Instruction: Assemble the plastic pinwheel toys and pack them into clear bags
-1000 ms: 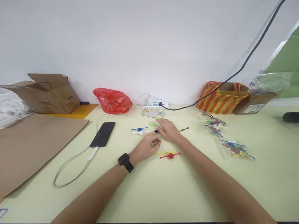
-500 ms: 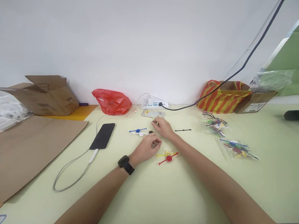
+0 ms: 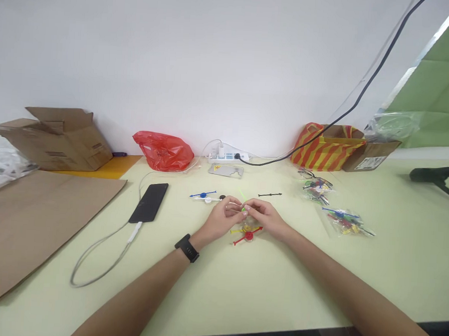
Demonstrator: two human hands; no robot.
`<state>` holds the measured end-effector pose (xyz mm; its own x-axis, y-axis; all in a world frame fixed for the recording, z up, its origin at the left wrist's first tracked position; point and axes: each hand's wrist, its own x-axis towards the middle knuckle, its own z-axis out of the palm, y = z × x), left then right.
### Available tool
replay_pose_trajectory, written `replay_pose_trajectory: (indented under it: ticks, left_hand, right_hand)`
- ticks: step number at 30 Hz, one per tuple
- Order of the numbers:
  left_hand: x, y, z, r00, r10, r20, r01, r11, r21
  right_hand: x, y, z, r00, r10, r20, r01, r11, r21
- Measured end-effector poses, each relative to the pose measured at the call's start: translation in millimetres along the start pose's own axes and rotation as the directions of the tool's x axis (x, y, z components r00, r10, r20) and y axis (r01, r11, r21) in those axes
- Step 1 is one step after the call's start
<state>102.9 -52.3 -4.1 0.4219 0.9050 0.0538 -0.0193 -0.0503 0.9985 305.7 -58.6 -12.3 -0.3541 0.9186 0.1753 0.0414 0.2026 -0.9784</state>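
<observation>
My left hand (image 3: pixel 219 220) and my right hand (image 3: pixel 269 219) meet at the middle of the table, fingertips pinched on a light green arrow spinner (image 3: pixel 242 195). Fingers cover most of the green piece. Just below them lie a red arrow spinner (image 3: pixel 248 236) and a yellow one (image 3: pixel 236 232), partly overlapping. Left of my hands rest a blue arrow spinner (image 3: pixel 203 195) and a white one (image 3: pixel 207 200), with a small black round piece (image 3: pixel 222 197) by my left fingers. A thin black arrow (image 3: pixel 270 194) lies beyond my right hand.
Clear bags of coloured spinners (image 3: pixel 345 222) lie at right. A black phone (image 3: pixel 149 203) on a cable lies at left, near a cardboard sheet (image 3: pixel 44 229). Along the wall stand a red plastic bag (image 3: pixel 163 152), a power strip (image 3: pixel 228 156) and a striped bag (image 3: pixel 319 150).
My right hand has come back toward me and joined my left. The light green arrow spinner now shows between both hands. The view has shifted slightly.
</observation>
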Motion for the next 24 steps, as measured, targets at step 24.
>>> replay_pose_trajectory:
  ticks: [24]
  left_hand:
    - [1.9, 7.6, -11.7, 0.999, -0.033, -0.026, 0.033, 0.999, -0.025]
  right_hand:
    - [-5.3, 0.2, -0.2, 0.975, -0.186, -0.122, 0.154, 0.961, -0.231]
